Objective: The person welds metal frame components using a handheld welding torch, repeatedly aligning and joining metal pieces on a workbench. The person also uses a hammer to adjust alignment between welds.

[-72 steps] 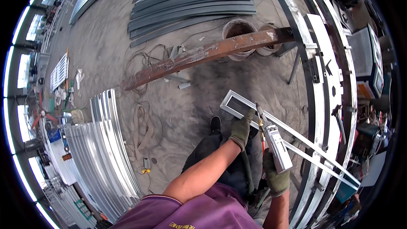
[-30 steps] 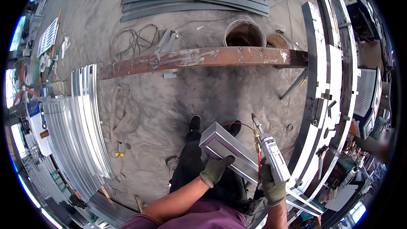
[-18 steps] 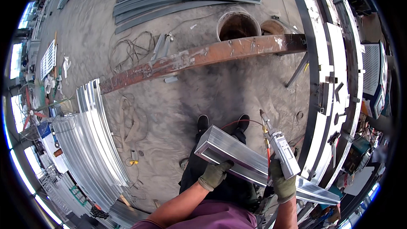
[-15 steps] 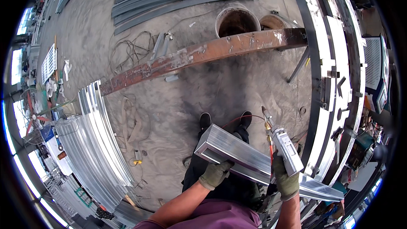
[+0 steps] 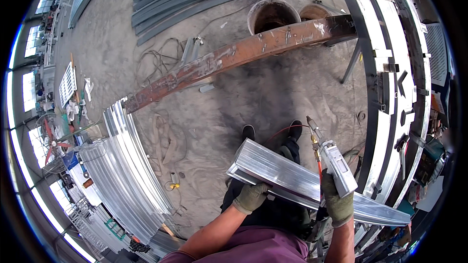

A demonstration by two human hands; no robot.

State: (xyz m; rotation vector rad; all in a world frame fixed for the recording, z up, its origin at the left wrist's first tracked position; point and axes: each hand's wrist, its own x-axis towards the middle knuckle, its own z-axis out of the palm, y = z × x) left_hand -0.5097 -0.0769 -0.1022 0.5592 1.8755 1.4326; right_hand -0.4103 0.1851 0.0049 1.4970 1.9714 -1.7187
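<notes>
A long, shiny metal channel profile (image 5: 287,165) lies slantwise across my lap, its near-left end raised above my legs. My left hand (image 5: 250,198), in a green-grey work glove, is closed round the lower edge of that profile close to its left end. In my gloved right hand (image 5: 337,199) is a silver gun-shaped tool (image 5: 336,163), its tapered nozzle pointing away from me. Brass fittings and a red hose run along the tool's left side. My right fingers are wrapped round its lower part, partly hidden behind it.
A rusty steel beam (image 5: 234,53) crosses ahead, with a bucket (image 5: 273,14) behind it. Shiny metal profiles (image 5: 122,180) are stacked at left, and grey ones (image 5: 209,0) lie at the far side. A steel frame (image 5: 363,39) with clamps runs along the right. Cables lie on the floor.
The whole scene has shifted a little as my head turned. The profile's left end has tipped, showing less of its open end. Both hands keep their holds.
</notes>
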